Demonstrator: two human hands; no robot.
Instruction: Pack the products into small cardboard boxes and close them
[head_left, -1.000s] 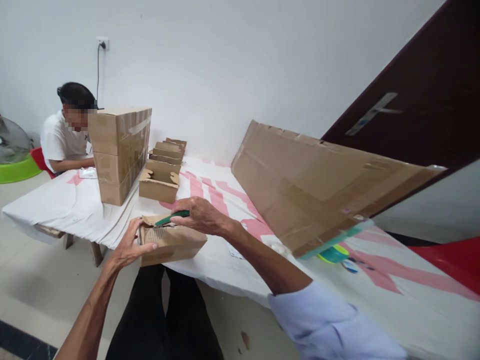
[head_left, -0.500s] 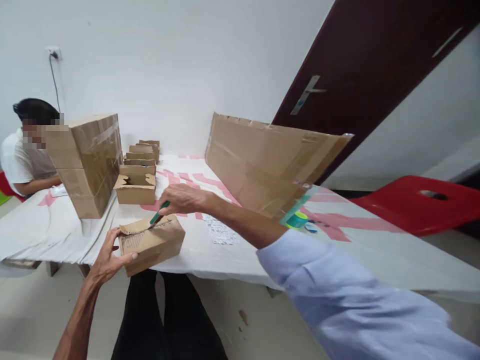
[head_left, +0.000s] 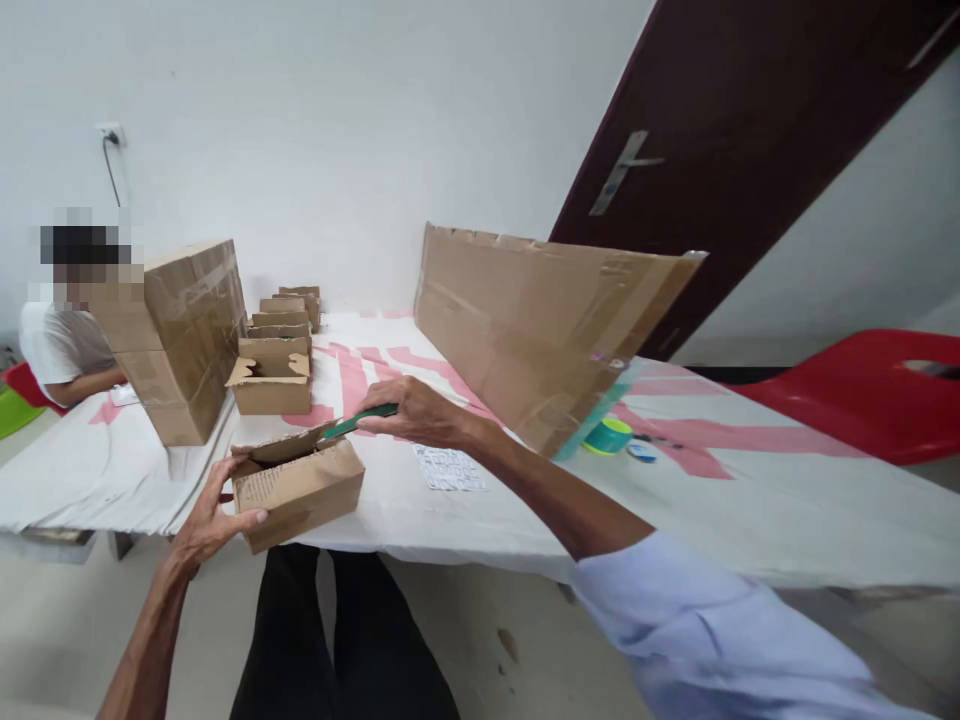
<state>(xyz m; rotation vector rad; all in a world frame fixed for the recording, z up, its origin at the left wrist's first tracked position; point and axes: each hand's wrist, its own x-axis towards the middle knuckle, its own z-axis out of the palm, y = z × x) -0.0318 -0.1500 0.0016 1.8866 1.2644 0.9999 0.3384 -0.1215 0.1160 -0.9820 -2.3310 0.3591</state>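
Observation:
A small brown cardboard box [head_left: 307, 500] lies at the table's front edge, its top slit and gaping along the far side. My left hand [head_left: 210, 515] grips its left end, thumb on the near face and fingers round the back corner. In my right hand [head_left: 416, 412] is a green utility knife [head_left: 364, 418], held above the box's far right corner. The knife's tip is at the lifted edge of the top flap; whether it touches the cardboard I cannot tell. The inside of the box is mostly hidden.
Several open cardboard boxes [head_left: 272, 382] stand in a row behind, beside a tall carton stack [head_left: 187, 350]. A person [head_left: 64, 345] sits beyond it. A large cardboard panel [head_left: 525, 320], a printed sheet [head_left: 450, 468], a tape roll [head_left: 609, 436] and a red chair [head_left: 862, 400] are rightward.
The knife has moved right along the box top, and the slit there has opened wider. My view has turned to the right. My left hand keeps its grip on the box.

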